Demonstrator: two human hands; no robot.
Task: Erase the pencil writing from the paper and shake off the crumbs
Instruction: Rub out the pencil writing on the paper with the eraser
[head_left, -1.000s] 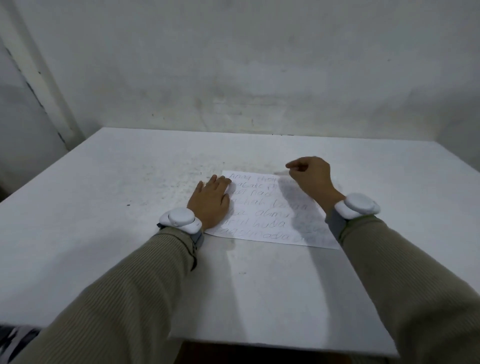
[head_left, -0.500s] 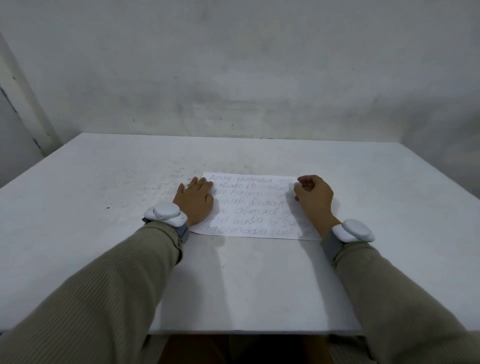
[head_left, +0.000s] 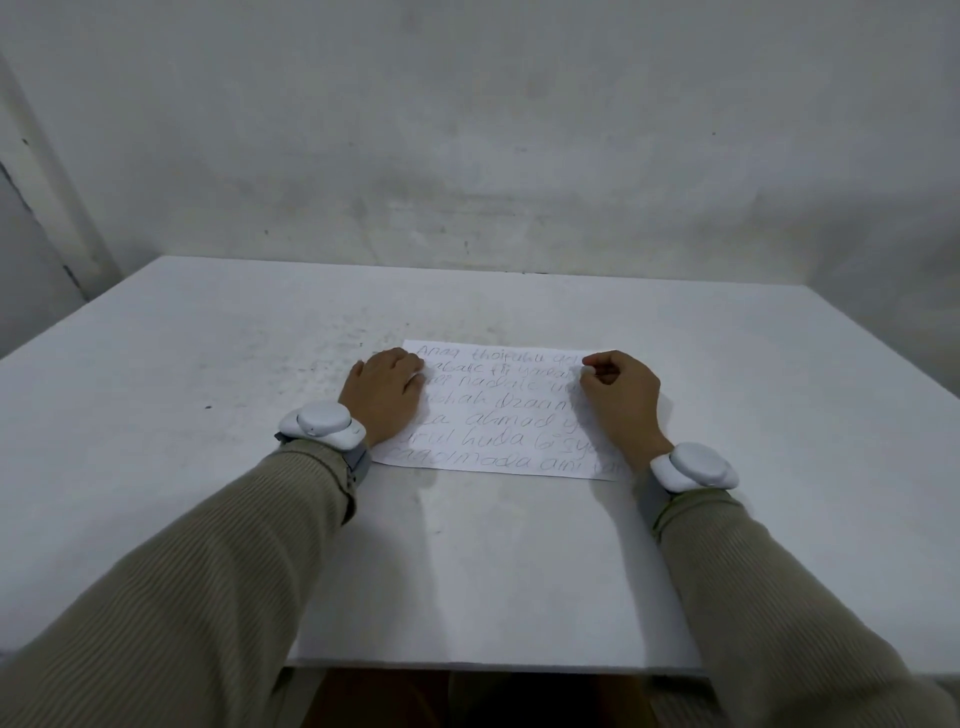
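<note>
Paper (head_left: 519, 405) is laid flat at the centre of the frame on the white surface (head_left: 208, 467), with 7 lines of pencil writing (head_left: 501, 422) legible across it. Its near edge is set well back from the surface's near edge, so a wide bare stretch is left in the lower centre between the 2 sleeves. More bare room is seen to the left and right of the sheet, and beyond its far edge up to the wall (head_left: 467, 156), where the surface ends. Dark specks (head_left: 332, 332) are scattered on the surface at the upper left of the sheet.

The paper's left edge is covered by the left grip (head_left: 384, 400), which is released: its fingers are laid nearly straight and pressed flat onto the sheet. The right grip (head_left: 621, 397) is clenched over the sheet's right side, with knuckles raised and fingers curled. A small pale piece (head_left: 588, 369) is pinched between thumb and forefinger at the second line; what it is cannot be told. A white wrist device (head_left: 319, 423) is worn on each arm.
</note>
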